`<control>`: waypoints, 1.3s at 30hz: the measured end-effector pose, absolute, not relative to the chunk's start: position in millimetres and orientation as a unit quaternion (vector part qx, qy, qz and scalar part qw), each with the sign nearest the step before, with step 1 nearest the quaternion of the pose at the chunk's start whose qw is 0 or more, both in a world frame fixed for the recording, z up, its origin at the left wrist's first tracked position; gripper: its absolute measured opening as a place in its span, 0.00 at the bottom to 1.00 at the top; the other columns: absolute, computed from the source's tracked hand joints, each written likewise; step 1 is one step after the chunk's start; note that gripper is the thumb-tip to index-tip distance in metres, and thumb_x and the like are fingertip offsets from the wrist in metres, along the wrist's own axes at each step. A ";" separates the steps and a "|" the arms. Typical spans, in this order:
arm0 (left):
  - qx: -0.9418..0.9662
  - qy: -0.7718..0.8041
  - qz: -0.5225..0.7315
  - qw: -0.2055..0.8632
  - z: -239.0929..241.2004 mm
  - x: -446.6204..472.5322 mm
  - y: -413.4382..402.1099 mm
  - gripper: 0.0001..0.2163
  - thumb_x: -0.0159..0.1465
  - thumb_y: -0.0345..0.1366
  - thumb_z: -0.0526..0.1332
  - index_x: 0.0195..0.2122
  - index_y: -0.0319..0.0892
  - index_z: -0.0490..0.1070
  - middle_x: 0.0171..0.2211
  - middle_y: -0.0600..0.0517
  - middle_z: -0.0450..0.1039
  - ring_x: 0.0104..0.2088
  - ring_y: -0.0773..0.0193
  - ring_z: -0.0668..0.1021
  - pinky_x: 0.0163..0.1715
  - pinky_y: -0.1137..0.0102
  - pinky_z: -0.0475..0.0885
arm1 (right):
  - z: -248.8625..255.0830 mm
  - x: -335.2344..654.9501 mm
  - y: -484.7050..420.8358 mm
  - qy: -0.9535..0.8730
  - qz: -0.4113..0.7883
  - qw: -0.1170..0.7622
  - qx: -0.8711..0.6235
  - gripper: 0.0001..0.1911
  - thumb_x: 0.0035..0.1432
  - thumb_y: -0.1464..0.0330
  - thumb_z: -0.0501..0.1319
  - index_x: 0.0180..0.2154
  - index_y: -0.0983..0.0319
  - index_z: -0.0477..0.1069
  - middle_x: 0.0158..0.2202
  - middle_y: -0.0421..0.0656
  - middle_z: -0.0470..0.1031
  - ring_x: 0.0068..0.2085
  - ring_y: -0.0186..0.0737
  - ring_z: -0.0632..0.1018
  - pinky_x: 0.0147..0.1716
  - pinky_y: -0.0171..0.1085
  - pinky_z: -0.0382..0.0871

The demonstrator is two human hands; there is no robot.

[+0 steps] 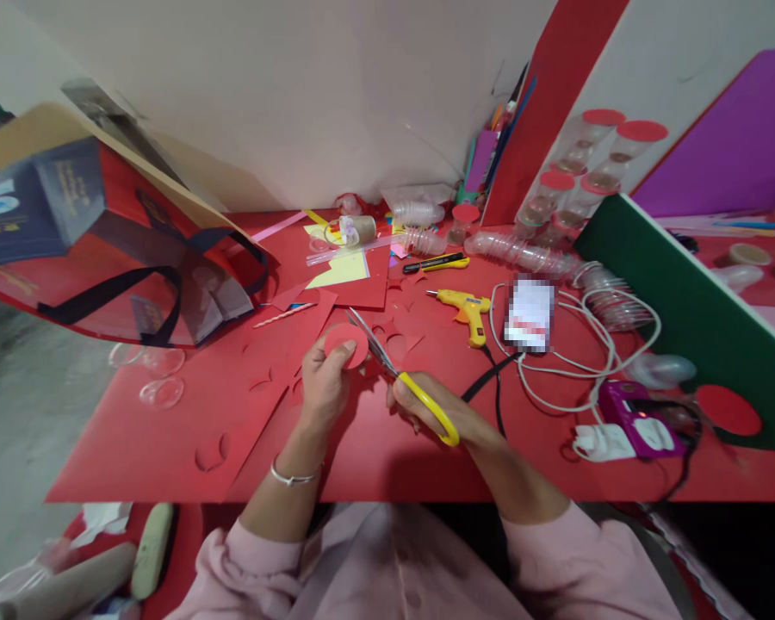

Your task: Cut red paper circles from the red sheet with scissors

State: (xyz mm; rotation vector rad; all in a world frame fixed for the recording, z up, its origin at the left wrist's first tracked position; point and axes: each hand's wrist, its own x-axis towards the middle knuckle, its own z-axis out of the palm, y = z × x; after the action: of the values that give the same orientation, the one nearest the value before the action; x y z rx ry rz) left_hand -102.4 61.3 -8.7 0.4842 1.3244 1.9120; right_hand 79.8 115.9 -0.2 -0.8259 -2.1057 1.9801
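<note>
- Writing: pale print on the dark panel of the red shopping bag [71, 224], too blurred to read; bag tilted at far left, hanging past the table's left edge.
- Pixelated card [530, 314] right of centre, print unreadable.
- Pinched between thumb and fingers of the left hand [326, 379]: red paper disc [347, 344], held just over the red table [375, 465], centre of view.
- Curled tight through the yellow loops of the scissors [400, 379]: fingers of the right hand [426, 412]; blades aimed up-left, running just beside the disc's right rim; blades spread or closed, cannot tell.
- Silver bracelet [290, 476] on the left wrist.
- Front table edge just ahead of the pink sleeves [232, 560]; bare red surface between and around the forearms.
- Open room to the left: large red sheet [155, 430] with round cut-outs, lying flat, reaching the front-left corner; clear plastic lids [161, 379] just off its left edge.
- Crowded right: yellow glue gun [468, 310], white cable loops [587, 344], purple device [633, 418], white plug [604, 441] near the front edge.
- Back edge cluttered: utility knife [436, 263], yellow paper [342, 269], lying stack of clear cups [517, 251], red-lidded cups [594, 164] against an upright red board [555, 95].
- Green board [685, 301] slanting in at right, closing that side; purple board [736, 138] behind it.
</note>
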 end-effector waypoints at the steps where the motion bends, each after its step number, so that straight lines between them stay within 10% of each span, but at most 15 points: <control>1: 0.188 0.517 0.747 0.373 -8.8 -102.2 61.4 0.08 0.53 0.36 0.72 0.25 0.40 0.74 0.22 0.54 0.72 0.22 0.68 0.73 0.22 0.74 0.70 | -0.1 79.7 116.1 -0.698 0.659 0.067 -0.272 0.39 0.64 0.33 0.47 0.36 0.62 0.71 0.23 0.37 0.64 0.23 0.33 0.67 0.22 0.32 0.62; 22: 0.340 0.553 0.626 0.431 -24.8 -103.0 54.9 0.10 0.60 0.43 0.72 0.38 0.43 0.83 0.39 0.47 0.77 0.27 0.67 0.73 0.20 0.73 0.69 | -7.9 71.3 135.1 -0.620 0.646 0.235 -0.377 0.26 0.57 0.45 0.68 0.30 0.60 0.70 0.20 0.36 0.67 0.21 0.34 0.68 0.22 0.35 0.61; 33: 0.503 0.575 0.558 0.323 -17.2 -93.4 60.1 0.19 0.54 0.34 0.76 0.47 0.45 0.79 0.47 0.45 0.80 0.51 0.53 0.80 0.57 0.56 0.72 | -15.7 70.5 140.7 -0.545 0.679 0.287 -0.400 0.20 0.44 0.60 0.75 0.36 0.61 0.73 0.25 0.37 0.73 0.25 0.36 0.74 0.26 0.37 0.69; 39: 0.558 0.569 0.503 0.336 -16.3 -91.1 57.8 0.23 0.55 0.33 0.75 0.52 0.47 0.78 0.54 0.42 0.80 0.56 0.48 0.80 0.60 0.52 0.71 | -10.2 68.1 140.4 -0.573 0.649 0.273 -0.418 0.15 0.45 0.62 0.72 0.34 0.61 0.73 0.26 0.38 0.73 0.27 0.37 0.74 0.28 0.38 0.70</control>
State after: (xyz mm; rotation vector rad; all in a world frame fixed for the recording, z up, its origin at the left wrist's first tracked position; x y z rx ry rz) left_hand -91.1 57.8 -16.3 1.4546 1.4827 1.3114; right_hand 68.1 140.4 -10.2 -1.1258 -1.5429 1.7466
